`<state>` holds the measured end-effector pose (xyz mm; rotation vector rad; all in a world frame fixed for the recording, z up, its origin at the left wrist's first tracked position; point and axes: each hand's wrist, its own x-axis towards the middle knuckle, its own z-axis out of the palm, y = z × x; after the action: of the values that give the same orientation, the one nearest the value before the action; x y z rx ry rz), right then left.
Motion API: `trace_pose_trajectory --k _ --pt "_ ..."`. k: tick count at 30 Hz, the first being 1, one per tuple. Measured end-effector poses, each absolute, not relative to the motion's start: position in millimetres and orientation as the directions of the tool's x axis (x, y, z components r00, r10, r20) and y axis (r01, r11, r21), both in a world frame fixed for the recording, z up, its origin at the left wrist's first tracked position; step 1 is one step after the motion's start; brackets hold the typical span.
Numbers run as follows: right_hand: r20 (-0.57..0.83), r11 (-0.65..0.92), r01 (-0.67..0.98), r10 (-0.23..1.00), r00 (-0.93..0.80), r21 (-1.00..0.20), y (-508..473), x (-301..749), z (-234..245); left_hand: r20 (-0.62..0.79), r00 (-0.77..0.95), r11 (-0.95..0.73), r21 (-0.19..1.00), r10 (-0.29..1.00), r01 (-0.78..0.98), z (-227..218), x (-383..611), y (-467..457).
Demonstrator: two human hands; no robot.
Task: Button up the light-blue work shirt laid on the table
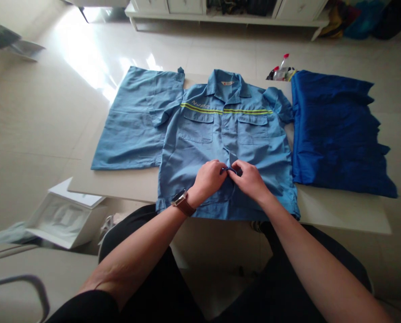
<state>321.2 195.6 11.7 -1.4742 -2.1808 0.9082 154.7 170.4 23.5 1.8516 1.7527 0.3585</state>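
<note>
A light blue work shirt (196, 152) with a yellow stripe across the chest lies face up on the table, collar away from me. Its short sleeves spread to both sides. My left hand (211, 177), with a watch on the wrist, pinches the front placket below the chest pockets. From the other side my right hand (249, 178) grips the same placket, thumb and fingers together. The two hands almost meet there, and the cloth between them is lifted a little. Any button under the fingertips is hidden.
Folded light blue cloth (129, 121) lies left of the shirt, dark blue cloth (338, 134) right. The pale table (341, 208) shows along its front edge. Bottles (283, 67) stand behind it. A white box (62, 215) is at lower left; a cabinet (234, 18) stands at the back.
</note>
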Motion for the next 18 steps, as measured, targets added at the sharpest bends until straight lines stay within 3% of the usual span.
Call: trace_pose_trajectory --k 7,18 --pt "-0.058 0.273 0.737 0.919 -0.389 -0.618 194.5 322.0 10.6 -0.156 0.14 -0.035 0.537 0.978 0.843 23.7 154.6 169.1" --pt "-0.047 0.292 0.732 0.914 -0.404 -0.616 194.6 323.8 5.4 -0.159 0.138 -0.037 0.519 0.978 0.854 23.4 154.6 168.3"
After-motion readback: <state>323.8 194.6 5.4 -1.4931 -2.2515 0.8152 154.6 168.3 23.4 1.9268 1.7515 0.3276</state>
